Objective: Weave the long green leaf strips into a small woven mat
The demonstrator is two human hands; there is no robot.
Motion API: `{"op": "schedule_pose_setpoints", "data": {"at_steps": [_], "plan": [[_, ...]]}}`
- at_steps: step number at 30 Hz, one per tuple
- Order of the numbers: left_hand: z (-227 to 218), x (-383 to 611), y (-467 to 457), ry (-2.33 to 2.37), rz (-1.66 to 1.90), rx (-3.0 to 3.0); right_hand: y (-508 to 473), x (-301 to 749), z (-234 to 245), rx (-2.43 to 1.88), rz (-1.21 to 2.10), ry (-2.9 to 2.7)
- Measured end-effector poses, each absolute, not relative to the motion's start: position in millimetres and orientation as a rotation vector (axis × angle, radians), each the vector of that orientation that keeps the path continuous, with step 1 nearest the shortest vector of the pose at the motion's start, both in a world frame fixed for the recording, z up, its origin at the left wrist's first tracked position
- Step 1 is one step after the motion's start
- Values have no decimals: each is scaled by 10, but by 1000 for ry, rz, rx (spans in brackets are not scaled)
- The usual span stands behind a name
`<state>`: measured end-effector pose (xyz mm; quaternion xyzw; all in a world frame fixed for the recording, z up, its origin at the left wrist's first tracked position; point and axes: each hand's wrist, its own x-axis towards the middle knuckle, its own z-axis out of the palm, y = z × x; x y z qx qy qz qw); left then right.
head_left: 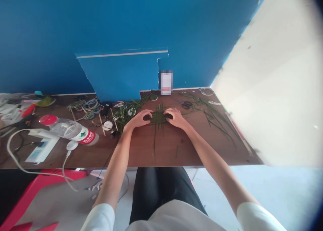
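Observation:
A small woven patch of green grass strips [158, 118] lies on the brown table [207, 146], long loose ends trailing toward me. My left hand [138, 120] presses on its left side with fingers curled over the strips. My right hand [176, 117] rests on its right side, fingers bent and pinching the weave. Both hands touch the patch. The middle of the weave shows between the fingertips.
Loose green strips [214, 118] spread to the right, with scissors [186, 105] behind them. At left lie a plastic bottle [72, 130] on its side, a white power strip [41, 146] with cable, small woven rings [88, 104] and sticks. A blue wall stands behind.

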<state>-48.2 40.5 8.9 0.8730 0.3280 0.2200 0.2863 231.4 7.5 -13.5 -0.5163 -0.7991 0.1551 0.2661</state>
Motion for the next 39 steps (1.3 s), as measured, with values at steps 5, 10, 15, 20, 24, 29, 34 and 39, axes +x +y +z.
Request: {"op": "schedule_pose_setpoints", "data": {"at_steps": [5, 10, 15, 20, 24, 29, 34, 39], "plan": [[63, -477, 418, 856, 611, 2353, 75, 2313, -135, -1388, 422, -2152], [26, -447, 431, 876, 643, 2412, 74, 2307, -126, -1396, 419, -2151], [-1, -437, 448, 901, 640, 2426, 81, 2310, -132, -1396, 409, -2149], [-16, -424, 461, 928, 637, 2431, 89, 2311, -145, -1396, 405, -2155], [-16, -400, 454, 945, 645, 2430, 95, 2313, -154, -1397, 407, -2158], [14, -350, 412, 1006, 649, 2444, 96, 2317, -158, -1401, 409, -2163], [63, -317, 374, 1043, 657, 2434, 81, 2310, -132, -1404, 416, -2156], [66, -339, 380, 1020, 602, 2463, 81, 2308, -123, -1408, 423, -2160]]}}
